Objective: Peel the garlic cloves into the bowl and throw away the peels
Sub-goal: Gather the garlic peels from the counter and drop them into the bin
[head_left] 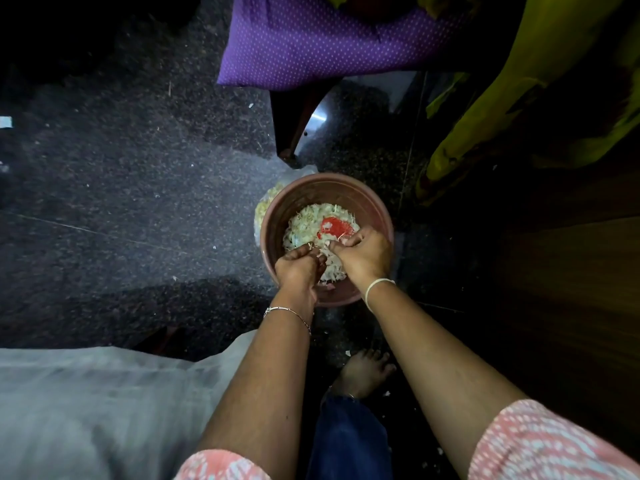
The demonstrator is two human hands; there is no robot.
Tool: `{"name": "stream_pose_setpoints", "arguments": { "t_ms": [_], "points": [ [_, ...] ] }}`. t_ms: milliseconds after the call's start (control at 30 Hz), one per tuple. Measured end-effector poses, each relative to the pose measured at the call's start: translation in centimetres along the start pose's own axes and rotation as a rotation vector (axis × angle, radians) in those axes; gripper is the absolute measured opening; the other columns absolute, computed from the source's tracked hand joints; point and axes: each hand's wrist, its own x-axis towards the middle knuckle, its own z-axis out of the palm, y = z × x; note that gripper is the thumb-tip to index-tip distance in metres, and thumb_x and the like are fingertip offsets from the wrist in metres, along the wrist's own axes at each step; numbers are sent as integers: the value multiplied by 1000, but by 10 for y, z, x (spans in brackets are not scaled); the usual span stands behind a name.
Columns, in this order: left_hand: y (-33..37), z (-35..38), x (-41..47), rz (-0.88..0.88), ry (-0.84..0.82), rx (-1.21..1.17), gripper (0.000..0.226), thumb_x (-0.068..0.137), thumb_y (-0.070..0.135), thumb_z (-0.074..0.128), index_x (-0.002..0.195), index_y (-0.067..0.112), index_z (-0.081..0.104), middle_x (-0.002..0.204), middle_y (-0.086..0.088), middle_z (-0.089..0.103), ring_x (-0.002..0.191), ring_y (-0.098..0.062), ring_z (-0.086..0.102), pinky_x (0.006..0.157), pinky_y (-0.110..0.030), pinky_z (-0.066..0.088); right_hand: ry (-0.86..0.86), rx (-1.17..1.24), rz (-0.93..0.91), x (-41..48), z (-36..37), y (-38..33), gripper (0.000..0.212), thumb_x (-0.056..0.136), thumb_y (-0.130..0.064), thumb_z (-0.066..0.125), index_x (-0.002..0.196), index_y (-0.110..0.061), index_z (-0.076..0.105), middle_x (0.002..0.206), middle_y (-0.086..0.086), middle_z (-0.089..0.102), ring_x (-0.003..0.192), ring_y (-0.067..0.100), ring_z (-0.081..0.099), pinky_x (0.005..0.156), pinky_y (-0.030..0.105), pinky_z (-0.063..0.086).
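Note:
A round brown tub (346, 192) stands on the dark floor, half full of pale garlic peels (308, 223) with a red scrap (334, 227) among them. Both my hands are down inside it. My left hand (299, 270) has its fingers curled into the peels at the near side. My right hand (363, 252) also grips a clump of peels, fingers curled, just right of the left. Behind the tub's left rim a clear bag of peeled garlic cloves (265, 206) shows partly.
A purple dotted cushion (311, 39) on a dark stool lies beyond the tub. Yellow-green cloth (519, 109) hangs at the right. A white cloth (86, 410) covers the lower left. My bare foot (367, 370) stands near the tub, with peel bits on the floor.

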Motion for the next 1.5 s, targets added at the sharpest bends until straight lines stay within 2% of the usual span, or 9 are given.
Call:
{"name": "stream_pose_setpoints", "arguments": {
  "t_ms": [100, 267, 400, 667, 800, 967, 1100, 1233, 1500],
  "points": [
    [0, -3, -5, 50, -13, 41, 26, 88, -11, 60, 76, 10, 50, 74, -10, 61, 41, -14, 57, 44, -27, 51, -71, 60, -52, 1, 4, 1, 12, 84, -3, 69, 78, -12, 63, 79, 4, 64, 68, 12, 56, 70, 27, 46],
    [3, -1, -9, 85, 9, 19, 28, 85, 11, 74, 71, 9, 50, 53, -7, 55, 31, -11, 46, 32, -18, 41, -111, 3, -60, 1, 6, 4, 14, 90, -8, 63, 98, -9, 75, 101, 4, 73, 91, 18, 66, 75, 20, 44],
    [7, -1, -12, 70, -4, 21, 38, 77, 1, 79, 67, 11, 44, 47, -6, 51, 28, -10, 43, 31, -16, 37, -55, -27, -17, 2, 4, 2, 21, 77, -13, 80, 70, -15, 60, 73, -1, 64, 69, 13, 58, 64, 23, 44],
    [5, -4, -14, 57, -52, -18, 29, 90, -21, 44, 88, 6, 54, 65, -2, 70, 54, -10, 62, 41, -17, 49, -105, 100, -23, 3, 5, 10, 20, 85, 1, 68, 96, -15, 63, 88, 5, 69, 79, 14, 62, 61, 19, 47],
    [4, -3, -18, 70, -27, 20, 27, 97, -11, 39, 87, 10, 53, 82, -5, 65, 57, -12, 60, 37, -18, 47, -111, 64, -69, 1, 2, 10, 5, 91, -15, 65, 88, -14, 70, 87, -2, 65, 83, 14, 60, 77, 27, 49],
    [11, -6, -35, 42, -44, 14, 18, 95, 24, 60, 82, 11, 61, 63, -1, 64, 51, -12, 58, 37, -17, 46, -74, 268, 56, -6, -1, 9, 33, 84, -15, 69, 56, -20, 51, 61, 3, 58, 67, 22, 58, 77, 46, 55],
    [16, -6, -43, 83, -46, 0, 22, 85, 17, 74, 77, 12, 55, 59, -3, 58, 46, -11, 53, 40, -22, 47, -88, 379, 114, -5, -4, 6, 27, 77, 2, 67, 63, -17, 54, 67, 4, 61, 71, 23, 62, 81, 46, 57],
    [17, -7, -45, 50, -105, 28, 31, 87, -10, 62, 76, 16, 47, 56, 1, 63, 63, -13, 56, 44, -37, 49, -164, 514, 161, -7, -5, 3, 25, 87, 14, 57, 82, -10, 58, 88, 15, 65, 68, 18, 65, 64, 23, 58],
    [20, -10, -46, 63, -125, -32, 16, 92, -7, 57, 98, 7, 53, 72, -6, 65, 41, -6, 61, 34, -22, 48, -190, 547, 200, -13, -19, -8, 36, 107, -29, 29, 105, -8, 58, 116, 16, 66, 92, 23, 66, 70, 28, 51]
  ]
}}
